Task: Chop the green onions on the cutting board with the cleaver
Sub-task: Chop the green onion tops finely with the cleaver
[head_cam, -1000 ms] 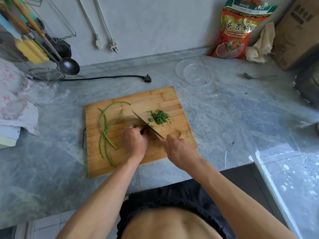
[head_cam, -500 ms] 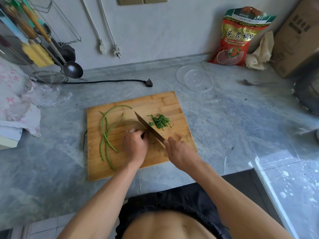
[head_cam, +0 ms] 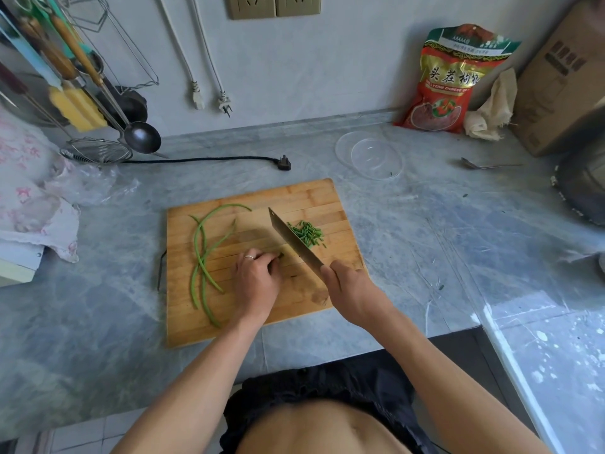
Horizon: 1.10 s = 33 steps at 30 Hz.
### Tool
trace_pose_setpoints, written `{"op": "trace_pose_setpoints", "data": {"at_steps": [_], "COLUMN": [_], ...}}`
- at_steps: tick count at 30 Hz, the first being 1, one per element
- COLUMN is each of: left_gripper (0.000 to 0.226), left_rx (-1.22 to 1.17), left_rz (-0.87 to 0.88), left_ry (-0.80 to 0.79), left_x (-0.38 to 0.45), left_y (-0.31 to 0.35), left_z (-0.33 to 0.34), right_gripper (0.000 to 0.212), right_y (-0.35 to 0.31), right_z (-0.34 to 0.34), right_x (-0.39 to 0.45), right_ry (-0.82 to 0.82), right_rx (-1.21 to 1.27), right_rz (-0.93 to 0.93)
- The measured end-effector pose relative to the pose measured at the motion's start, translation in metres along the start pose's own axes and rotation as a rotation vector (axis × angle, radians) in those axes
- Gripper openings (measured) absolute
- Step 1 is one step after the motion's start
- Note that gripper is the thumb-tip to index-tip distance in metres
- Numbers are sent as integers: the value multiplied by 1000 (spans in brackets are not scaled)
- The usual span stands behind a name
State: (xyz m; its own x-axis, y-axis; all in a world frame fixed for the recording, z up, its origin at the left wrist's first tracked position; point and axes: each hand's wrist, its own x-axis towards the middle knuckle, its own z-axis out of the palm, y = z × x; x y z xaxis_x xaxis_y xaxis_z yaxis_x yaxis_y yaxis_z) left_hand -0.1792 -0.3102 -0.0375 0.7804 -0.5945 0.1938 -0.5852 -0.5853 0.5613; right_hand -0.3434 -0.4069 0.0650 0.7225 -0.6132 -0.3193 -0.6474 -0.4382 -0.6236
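A wooden cutting board point(head_cam: 314, 198) lies on the grey marble counter. Long uncut green onions point(head_cam: 200, 253) curve down its left side. A small pile of chopped green pieces point(head_cam: 307, 233) sits right of the cleaver point(head_cam: 291, 239), whose blade runs diagonally across the board's middle. My right hand point(head_cam: 348, 288) grips the cleaver's handle at the board's lower right. My left hand point(head_cam: 257, 278), with a ring, rests curled on the board just left of the blade, its fingertips pinching a short dark stub of onion that is mostly hidden.
A clear plastic bowl point(head_cam: 371, 155) stands behind the board. A black plug point(head_cam: 284, 162), a spoon point(head_cam: 487, 164), a red snack bag point(head_cam: 448, 80), a cardboard box point(head_cam: 563, 80) and a dark pan point(head_cam: 586, 181) lie around. Ladles and a strainer point(head_cam: 98, 152) hang at left.
The cleaver has shifted right, away from my left hand and against the chopped pile. My left hand stays curled in place. The view has tilted upward slightly.
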Motion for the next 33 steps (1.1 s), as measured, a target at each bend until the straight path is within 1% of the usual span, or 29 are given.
{"op": "trace_pose_setpoints", "data": {"at_steps": [2, 4, 8, 11, 17, 21, 26, 33], "left_gripper": [20, 18, 8, 8, 12, 11, 12, 14], "left_rx": [-54, -77, -72, -51, 22, 76, 114, 117], "left_rz": [-80, -126, -158, -173, -142, -132, -160, -122], "left_ry": [-26, -51, -34, -31, -31, -3, 22, 24], "left_x": [3, 7, 6, 4, 8, 9, 7, 4], "left_y": [2, 4, 5, 6, 13, 22, 25, 21], "left_z": [-1, -2, -5, -6, 1, 2, 5, 7], "right_gripper": [41, 40, 40, 39, 38, 36, 37, 36], "right_y": [-1, 0, 3, 4, 2, 2, 1, 0], "right_z": [-1, -1, 0, 0, 2, 2, 4, 6], "right_x": [-6, -9, -7, -6, -7, -7, -9, -7], "right_ry": [-8, -15, 3, 14, -6, 10, 22, 49], "right_rx": [14, 22, 34, 15, -67, -132, -205, -222], "right_rz": [-13, -18, -9, -44, -73, -80, -82, -130]}}
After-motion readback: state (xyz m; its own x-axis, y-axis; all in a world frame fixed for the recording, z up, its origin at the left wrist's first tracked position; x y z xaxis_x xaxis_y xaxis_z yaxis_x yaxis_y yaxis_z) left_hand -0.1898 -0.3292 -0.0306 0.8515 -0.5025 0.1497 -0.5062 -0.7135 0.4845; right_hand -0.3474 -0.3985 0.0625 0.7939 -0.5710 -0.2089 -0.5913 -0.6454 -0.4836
